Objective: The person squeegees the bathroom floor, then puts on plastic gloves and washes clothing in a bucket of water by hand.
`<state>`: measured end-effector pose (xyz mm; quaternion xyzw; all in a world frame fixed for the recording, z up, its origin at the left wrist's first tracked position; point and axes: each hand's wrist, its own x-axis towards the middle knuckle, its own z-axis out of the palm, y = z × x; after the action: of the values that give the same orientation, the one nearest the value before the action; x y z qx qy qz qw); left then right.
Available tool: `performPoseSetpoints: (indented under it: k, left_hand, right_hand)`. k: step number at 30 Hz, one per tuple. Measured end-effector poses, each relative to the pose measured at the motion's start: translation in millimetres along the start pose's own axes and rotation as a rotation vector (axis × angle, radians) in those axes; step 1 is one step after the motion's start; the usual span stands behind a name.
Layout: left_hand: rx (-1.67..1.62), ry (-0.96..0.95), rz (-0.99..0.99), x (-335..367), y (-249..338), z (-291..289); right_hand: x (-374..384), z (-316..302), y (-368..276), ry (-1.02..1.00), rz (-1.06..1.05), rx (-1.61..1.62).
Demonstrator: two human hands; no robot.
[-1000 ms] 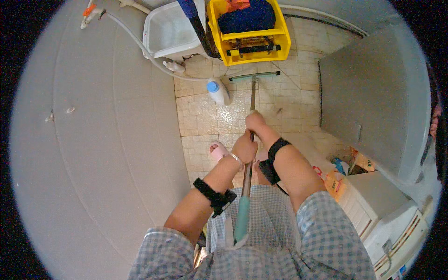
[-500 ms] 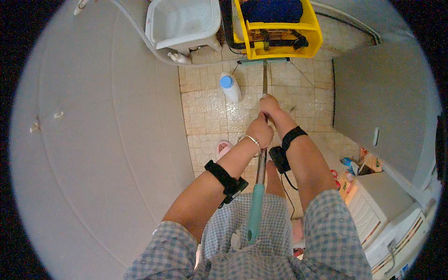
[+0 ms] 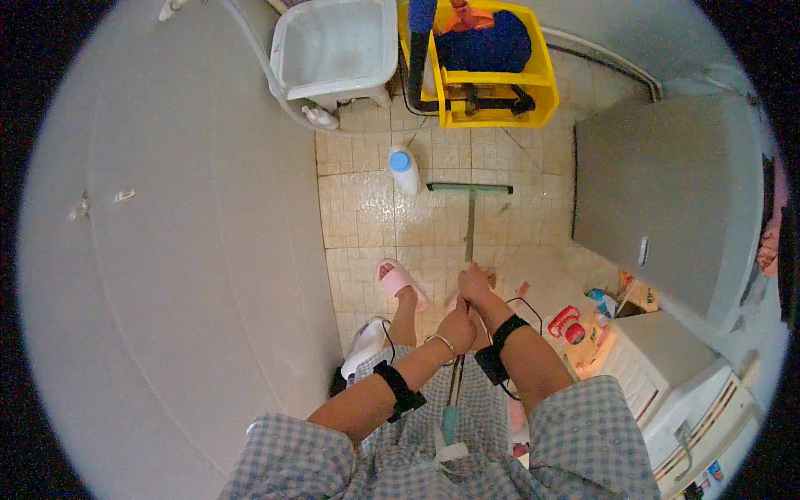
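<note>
A floor squeegee (image 3: 471, 225) with a metal pole, green grip and wide dark-edged blade runs straight ahead of me over the tiles. Around its pole my left hand (image 3: 457, 328) is closed, nearer my body. Farther up the same pole, my right hand (image 3: 476, 283) is wrapped round it as well. The blade lies across the tiled floor, to the right of a white bottle (image 3: 405, 175) with a blue cap. Below my hands, the green grip end (image 3: 450, 423) points back toward my checked clothing.
A yellow mop bucket (image 3: 500, 114) and a pale basin (image 3: 333, 87) stand at the far side. A grey hose (image 3: 262, 62) hangs by the left wall. On the right are a grey cabinet panel (image 3: 642, 179) and a white appliance (image 3: 658, 358). Pink slippers (image 3: 402, 282) are on my feet.
Both hands have pulled the squeegee back toward me, and its blade has come from beside the yellow bucket to the middle of the floor. The view has shifted slightly.
</note>
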<state>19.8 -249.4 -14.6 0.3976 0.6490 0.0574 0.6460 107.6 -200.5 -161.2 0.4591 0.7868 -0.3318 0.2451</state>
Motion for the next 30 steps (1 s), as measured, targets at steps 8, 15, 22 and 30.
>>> performPoseSetpoints:
  k: [8, 15, 22, 30]
  left_hand:
    - [-0.023, -0.001, 0.009, 34, 38, -44]
    - [0.357, 0.158, 0.258, -17, -8, 6]
    - [0.085, -0.084, 0.103, -37, -12, 13]
    - [0.017, 0.139, -0.031, -73, -58, -47]
  right_hand:
    - [119, 55, 51, 0.172, 0.341, 0.505]
    - [25, 88, 39, -0.113, -0.341, -0.235]
    - [-38, 70, 9, -0.109, -0.179, -0.096]
    - [-18, 36, -103, -0.349, 0.001, 0.755]
